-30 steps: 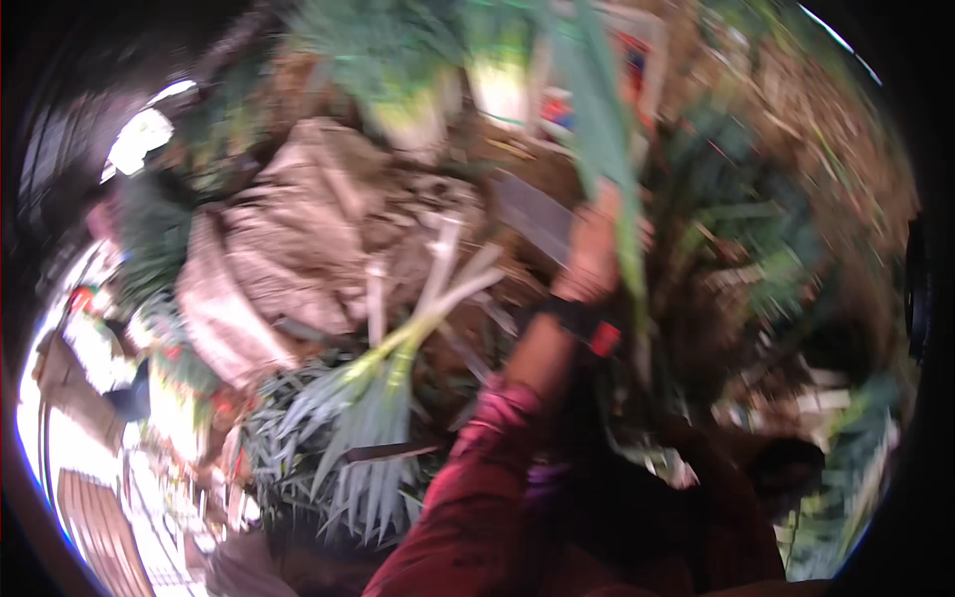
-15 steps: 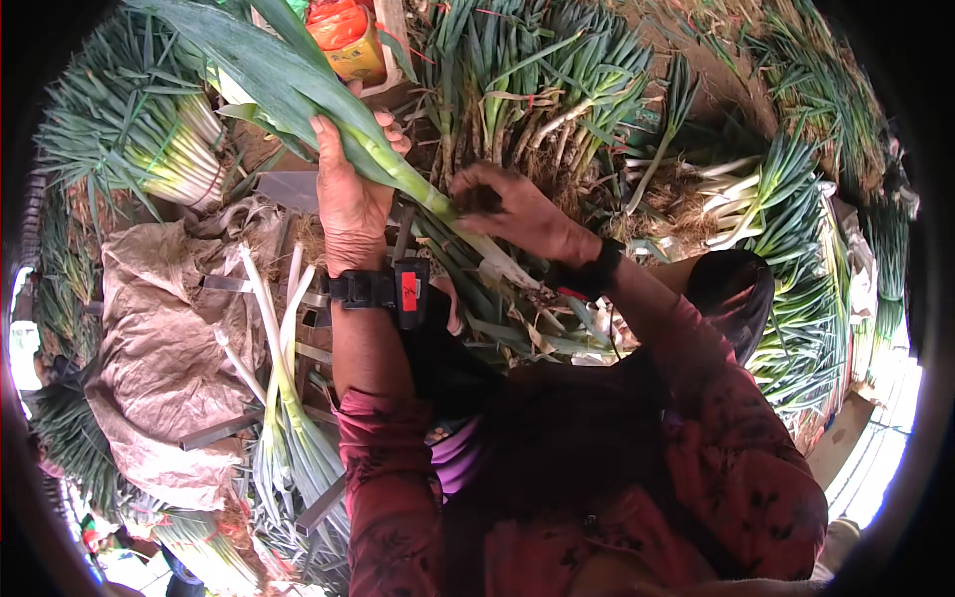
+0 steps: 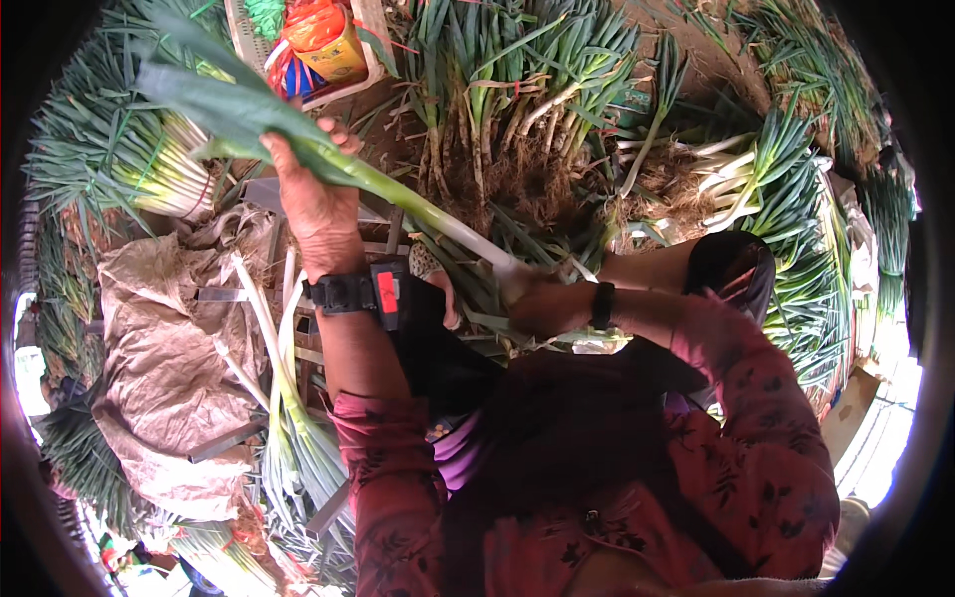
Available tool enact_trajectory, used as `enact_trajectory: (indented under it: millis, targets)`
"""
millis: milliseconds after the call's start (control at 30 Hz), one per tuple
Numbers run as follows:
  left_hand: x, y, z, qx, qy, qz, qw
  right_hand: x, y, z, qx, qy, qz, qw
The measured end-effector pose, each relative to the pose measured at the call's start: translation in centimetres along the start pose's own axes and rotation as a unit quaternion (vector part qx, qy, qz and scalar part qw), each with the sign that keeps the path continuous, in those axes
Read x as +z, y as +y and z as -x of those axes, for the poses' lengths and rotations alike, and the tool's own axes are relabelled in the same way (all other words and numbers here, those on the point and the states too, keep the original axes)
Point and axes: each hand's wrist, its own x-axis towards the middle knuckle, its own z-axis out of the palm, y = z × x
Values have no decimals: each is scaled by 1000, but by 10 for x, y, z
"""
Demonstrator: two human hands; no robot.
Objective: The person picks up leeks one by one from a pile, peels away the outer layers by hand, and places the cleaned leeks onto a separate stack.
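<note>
A long leek (image 3: 428, 213) slants across the space in front of me, its broad green leaves at the upper left and its white stem toward the lower right. My left hand (image 3: 316, 204) is closed around it where the leaves meet the stem, fingers curled behind. Down at the white root end, my right hand (image 3: 552, 306) closes on the leek; its fingertips are smeared by motion and partly hidden. Several trimmed leeks (image 3: 282, 363) with pale stems lie to the left of my left forearm, on a metal frame.
Bundled leeks (image 3: 179, 164) stand at the far left, and untrimmed leeks with earthy roots (image 3: 522, 129) lie ahead. More leeks (image 3: 796, 298) are heaped on the right. A crate (image 3: 370, 75) holds a yellow container (image 3: 336, 55). A brown cloth sack (image 3: 164, 368) covers part of the left side.
My left hand has shifted left with the leek. My right hand has slid from mid-stem down to the root end, where more white stem now shows.
</note>
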Motion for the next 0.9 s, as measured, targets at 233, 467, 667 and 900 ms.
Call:
enact_trajectory:
  millis: [233, 467, 667, 900]
  targets:
    - [-28, 39, -6, 83, 6, -13, 996, 52, 44, 80, 233, -129, -179, 947]
    - [-29, 28, -8, 77, 17, -40, 996, -101, -26, 20, 232, 310, -411, 825]
    - [-41, 24, -9, 21, 38, -19, 999, -48, -10, 15, 283, 208, 165, 922]
    - [-1, -5, 2, -16, 131, -184, 974, -67, -34, -27, 117, 181, -193, 957]
